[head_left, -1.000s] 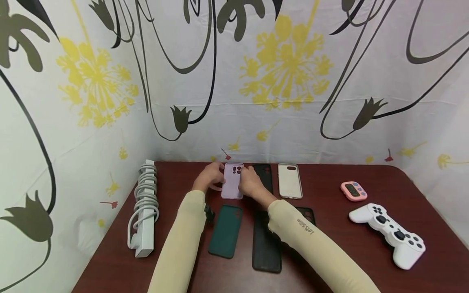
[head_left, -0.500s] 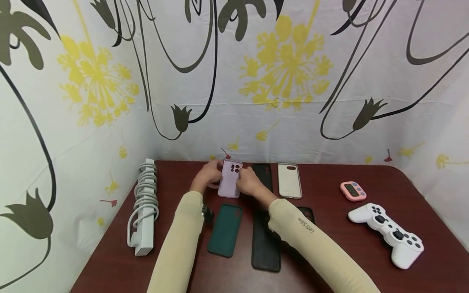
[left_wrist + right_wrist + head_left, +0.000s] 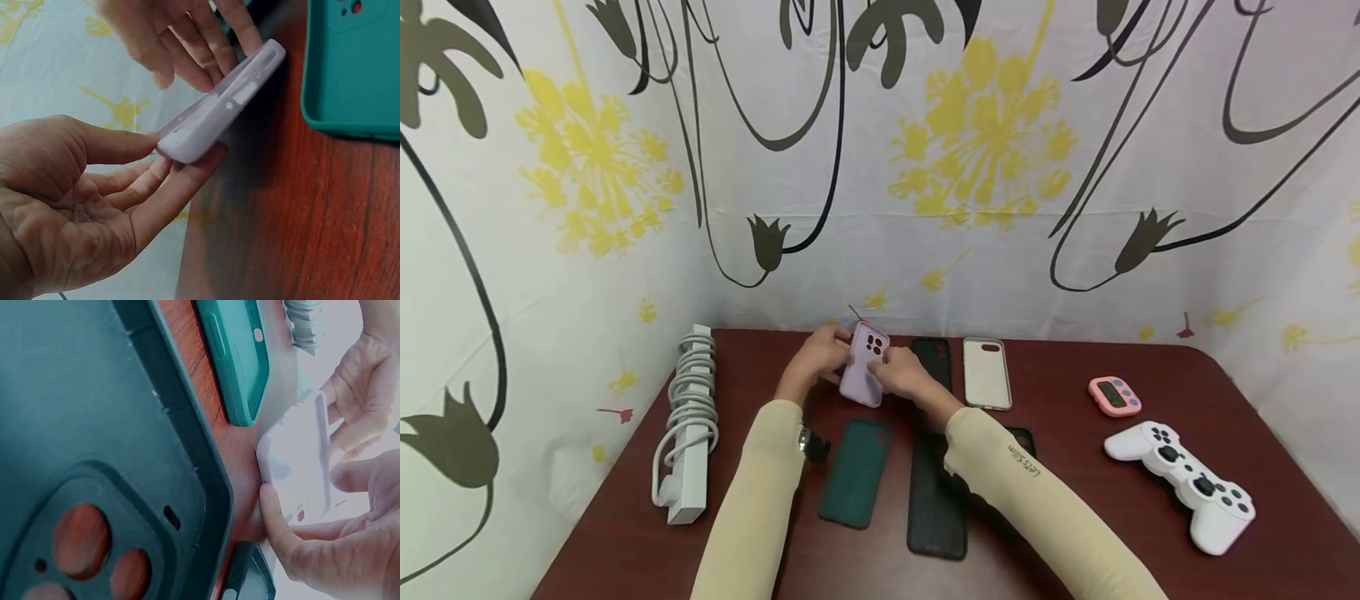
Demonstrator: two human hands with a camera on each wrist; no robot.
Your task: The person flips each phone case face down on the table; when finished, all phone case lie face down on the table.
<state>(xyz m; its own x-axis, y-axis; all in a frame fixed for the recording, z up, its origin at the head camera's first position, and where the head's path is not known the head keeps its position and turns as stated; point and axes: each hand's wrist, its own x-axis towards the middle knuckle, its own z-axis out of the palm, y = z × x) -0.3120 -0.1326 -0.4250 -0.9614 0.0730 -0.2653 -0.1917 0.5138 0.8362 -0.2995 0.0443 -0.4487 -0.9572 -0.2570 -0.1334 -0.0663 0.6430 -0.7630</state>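
A lilac phone case (image 3: 863, 367) is held tilted on its edge above the back of the dark red table (image 3: 1075, 533). My left hand (image 3: 837, 358) pinches its left side between thumb and fingers. My right hand (image 3: 889, 372) grips the right side. In the left wrist view the case (image 3: 219, 106) rests on my left fingertips (image 3: 187, 172), with the thumb against its end. In the right wrist view my right thumb (image 3: 278, 525) presses the case (image 3: 300, 456) near its camera cut-out, close to the table.
A dark green case (image 3: 853, 471) and a long black case (image 3: 936, 500) lie below my hands. Another black case (image 3: 934, 358) and a cream case (image 3: 985, 372) lie at the back. A power strip (image 3: 688, 425) sits left; a pink timer (image 3: 1114, 396) and white controller (image 3: 1187, 483) right.
The lilac case has come up off the table and turned from lying flat to tilted on edge. Both hands moved slightly left with it.
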